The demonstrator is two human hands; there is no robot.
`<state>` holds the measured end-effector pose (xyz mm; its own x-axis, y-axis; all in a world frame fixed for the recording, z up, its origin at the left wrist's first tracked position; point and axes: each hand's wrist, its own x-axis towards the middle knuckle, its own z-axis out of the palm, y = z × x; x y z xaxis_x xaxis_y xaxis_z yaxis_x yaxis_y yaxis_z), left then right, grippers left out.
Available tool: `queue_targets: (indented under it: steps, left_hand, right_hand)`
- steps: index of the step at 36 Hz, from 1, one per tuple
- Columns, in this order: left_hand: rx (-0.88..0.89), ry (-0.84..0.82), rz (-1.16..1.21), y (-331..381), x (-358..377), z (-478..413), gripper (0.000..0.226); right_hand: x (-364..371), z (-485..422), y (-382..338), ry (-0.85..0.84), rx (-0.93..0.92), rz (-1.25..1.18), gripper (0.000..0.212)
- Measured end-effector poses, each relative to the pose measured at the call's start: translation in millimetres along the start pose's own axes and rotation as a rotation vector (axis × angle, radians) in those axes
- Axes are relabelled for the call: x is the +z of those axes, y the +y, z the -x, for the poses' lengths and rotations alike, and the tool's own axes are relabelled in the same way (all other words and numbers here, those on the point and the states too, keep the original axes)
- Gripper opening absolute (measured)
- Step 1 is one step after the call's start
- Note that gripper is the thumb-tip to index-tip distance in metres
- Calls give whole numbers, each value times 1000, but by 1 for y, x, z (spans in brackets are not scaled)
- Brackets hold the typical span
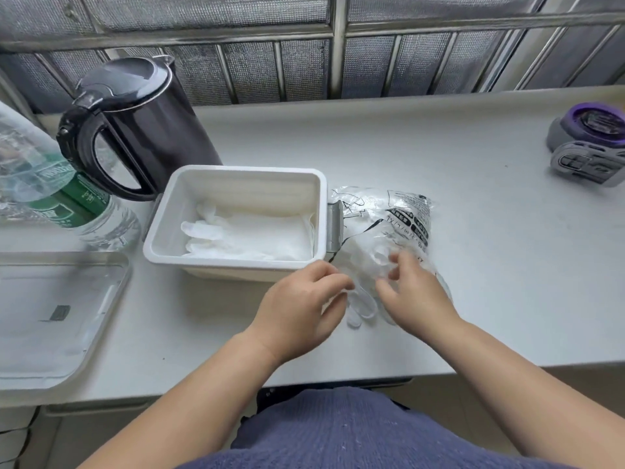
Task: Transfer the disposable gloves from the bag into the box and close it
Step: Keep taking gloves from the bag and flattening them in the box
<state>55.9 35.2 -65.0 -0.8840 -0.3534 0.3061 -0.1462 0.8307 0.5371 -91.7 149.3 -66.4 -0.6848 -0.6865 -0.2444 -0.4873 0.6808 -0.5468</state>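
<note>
Two hands sat at the mouth of the bag (pixel 399 225): your left hand (pixel 301 306) curled its fingers beside the protruding gloves (pixel 362 308), grip unclear; your right hand (pixel 417 296) lay spread-fingered on the plastic. Best, I judged, was pinning the bag and drawing the stack whole toward the box (pixel 236 171) at eleven o'clock.

The box (pixel 236 171) is white, and the bag (pixel 406 214) is clear with black print. The kettle (pixel 152 130) is glossy black, the bottle (pixel 61 198) wears a green label, the counter (pixel 439 147) is pale grey.
</note>
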Motion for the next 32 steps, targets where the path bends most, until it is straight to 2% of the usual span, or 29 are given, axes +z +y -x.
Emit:
queue_targets:
  steps: [3,6,9,13,16,18,22,23,26,28,32]
  left_hand:
    - [-219,-178,140,3,6,4,21]
    - [-289,-241,164,3,8,8,17]
    - [-346,-261,163,3,8,15,20]
    - [-410,-241,180,1,3,19,19]
    - [-419,-155,218,2,1,19,18]
    - [-475,-118,336,6,0,16,24]
    - [-651,-205,699,17,-6,8,57]
    - [-674,-227,724,18,-7,6,58]
    - [-695,-202,825,25,-18,3,34]
    - [-697,-139,933,28,-25,2,25]
    - [-683,-20,1174,25,-44,-2,27]
  right_hand:
    - [11,1,9,-190,22,193,30]
    - [23,1,17,-275,22,299,32]
    - [33,-1,23,-242,3,324,22]
    - [26,2,9,-157,-48,140,27]
    - [5,9,-9,-73,-215,58,34]
    - [-10,15,-21,-58,-307,-113,32]
    - [-39,21,-51,-214,-225,-751,20]
    - [-44,20,-56,-275,-201,-869,17]
    - [-52,10,-66,-417,-134,-1148,9]
    - [-54,5,-71,-442,-71,-1230,21]
    - [-59,0,-79,-427,45,-1457,26]
